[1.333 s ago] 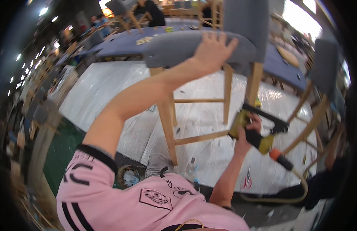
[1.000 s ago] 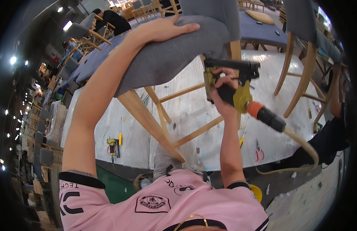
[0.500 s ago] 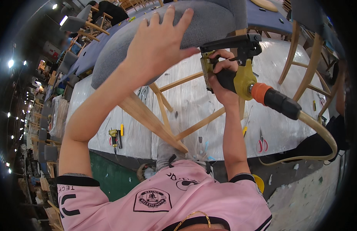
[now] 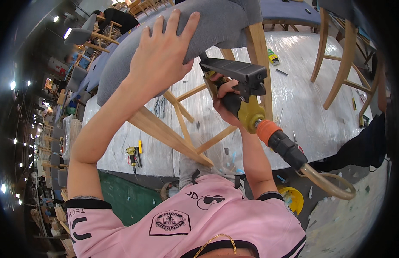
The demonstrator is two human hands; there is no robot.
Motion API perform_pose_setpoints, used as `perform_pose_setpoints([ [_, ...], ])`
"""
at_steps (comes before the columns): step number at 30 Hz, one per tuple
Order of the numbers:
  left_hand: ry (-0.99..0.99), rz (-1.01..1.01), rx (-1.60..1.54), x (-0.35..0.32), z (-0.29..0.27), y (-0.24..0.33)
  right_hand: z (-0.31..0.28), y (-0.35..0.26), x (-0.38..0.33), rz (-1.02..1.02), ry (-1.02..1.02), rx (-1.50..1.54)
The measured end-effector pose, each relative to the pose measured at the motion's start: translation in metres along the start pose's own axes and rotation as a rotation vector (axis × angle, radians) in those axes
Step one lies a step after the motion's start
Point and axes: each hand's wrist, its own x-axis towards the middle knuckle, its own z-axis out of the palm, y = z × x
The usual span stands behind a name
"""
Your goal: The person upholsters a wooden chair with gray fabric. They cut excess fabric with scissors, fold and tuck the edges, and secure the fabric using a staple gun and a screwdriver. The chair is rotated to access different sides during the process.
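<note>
Up top, my left hand [image 4: 158,60] lies spread and flat, fingers fanned wide, palm pressing the nubbly grey fabric of the chair seat [image 4: 216,19]; it grips nothing, only bears on the padded, rounded cushion. My right hand [image 4: 227,101] is curled tight round the yellow grip of a pneumatic stapler [image 4: 242,92], whose long, boxy black magazine juts out under the seat's edge, close against a pale wooden chair leg [image 4: 259,64]. From the butt of the tool runs an orange collar, then a black coupling, then a translucent amber air hose [image 4: 326,182] looping in a soft curve. The chair's frame is smooth, light wood: tapered legs and slim rungs [image 4: 188,118] crossing beneath the cushion. Below it spreads a worktable [image 4: 311,86] wrapped in glossy, wrinkled clear plastic film. A small yellow and black tool [image 4: 134,155] lies near its edge. Another wooden chair frame [image 4: 341,56] stands on the table to the right.
</note>
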Motion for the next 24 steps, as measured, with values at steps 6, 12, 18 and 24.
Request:
perform_pose_setpoints([
  [6,0.050,0.041,-0.048,-0.003,-0.001,0.003,0.000,-0.001,-0.001,0.140,-0.089,0.112],
  [12,0.059,0.052,-0.048,-0.005,-0.002,0.002,0.007,-0.001,-0.002,-0.038,-0.051,0.150],
  [18,-0.046,-0.001,-0.015,-0.003,-0.011,0.008,0.003,-0.005,0.006,-0.271,-0.135,-0.049],
  [24,-0.095,0.047,-0.425,0.005,-0.006,-0.048,0.018,-0.012,0.008,0.124,-0.080,0.128],
])
